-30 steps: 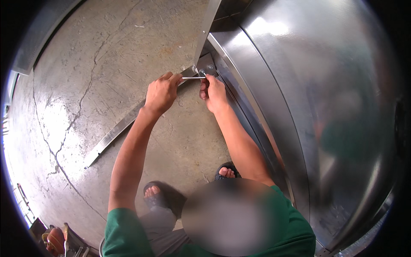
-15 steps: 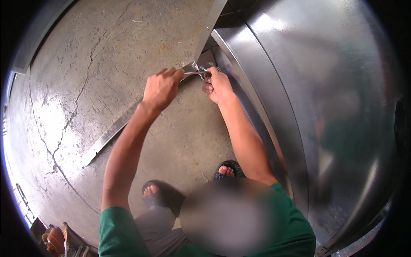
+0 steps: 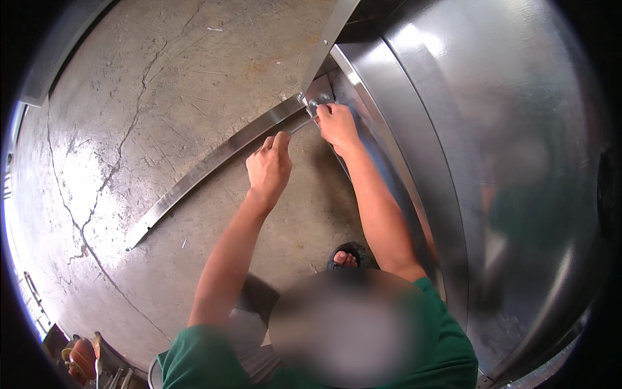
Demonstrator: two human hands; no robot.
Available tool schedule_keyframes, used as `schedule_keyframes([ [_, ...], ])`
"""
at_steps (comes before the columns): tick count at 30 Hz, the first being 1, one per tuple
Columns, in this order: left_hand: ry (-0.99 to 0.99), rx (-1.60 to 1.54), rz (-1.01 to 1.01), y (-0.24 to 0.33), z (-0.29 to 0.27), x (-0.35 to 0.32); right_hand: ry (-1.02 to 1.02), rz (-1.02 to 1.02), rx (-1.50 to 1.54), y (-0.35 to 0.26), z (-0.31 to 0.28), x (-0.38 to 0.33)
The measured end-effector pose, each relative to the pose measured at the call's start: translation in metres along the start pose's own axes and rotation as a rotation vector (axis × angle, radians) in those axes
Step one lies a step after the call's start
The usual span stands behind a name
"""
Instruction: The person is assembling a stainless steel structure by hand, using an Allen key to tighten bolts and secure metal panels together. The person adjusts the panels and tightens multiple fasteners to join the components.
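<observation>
My left hand (image 3: 269, 165) is closed around the handle of a thin wrench (image 3: 297, 127) whose head reaches up to a bolted joint (image 3: 317, 102). My right hand (image 3: 337, 123) sits just right of that joint, with its fingertips pinched on the bolt. At the joint a long flat steel strip (image 3: 207, 165), running down-left along the floor, meets a slim steel bar (image 3: 330, 32) that comes from the top edge. Both lie against the rim of a large shiny steel shell (image 3: 453, 129) on the right.
Cracked concrete floor (image 3: 129, 97) fills the left and middle. My sandalled foot (image 3: 346, 257) stands beside the shell's base. A few tools and an orange object (image 3: 81, 356) lie at the bottom left edge. The steel shell blocks the whole right side.
My left hand has swung down and away from the joint with the wrench handle. My right hand stays at the bolt.
</observation>
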State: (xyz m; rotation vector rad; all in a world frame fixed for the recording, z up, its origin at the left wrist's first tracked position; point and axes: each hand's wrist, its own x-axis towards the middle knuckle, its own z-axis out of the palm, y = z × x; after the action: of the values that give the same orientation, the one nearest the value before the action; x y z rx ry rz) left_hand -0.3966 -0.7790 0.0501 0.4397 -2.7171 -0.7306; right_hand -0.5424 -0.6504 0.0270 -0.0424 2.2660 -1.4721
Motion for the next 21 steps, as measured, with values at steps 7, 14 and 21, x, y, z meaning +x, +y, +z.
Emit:
schedule_keyframes([
  [7, -0.046, -0.028, -0.146, 0.010, 0.018, -0.016, 0.150, -0.209, -0.401, -0.009, 0.006, -0.013],
  [14, -0.401, 0.010, -0.151, 0.035, 0.061, -0.038, 0.011, -0.044, -0.725, -0.026, 0.011, -0.066],
  [21, -0.537, 0.003, -0.206, 0.065, 0.072, -0.015, 0.273, -0.219, -0.637, -0.022, -0.002, -0.048],
])
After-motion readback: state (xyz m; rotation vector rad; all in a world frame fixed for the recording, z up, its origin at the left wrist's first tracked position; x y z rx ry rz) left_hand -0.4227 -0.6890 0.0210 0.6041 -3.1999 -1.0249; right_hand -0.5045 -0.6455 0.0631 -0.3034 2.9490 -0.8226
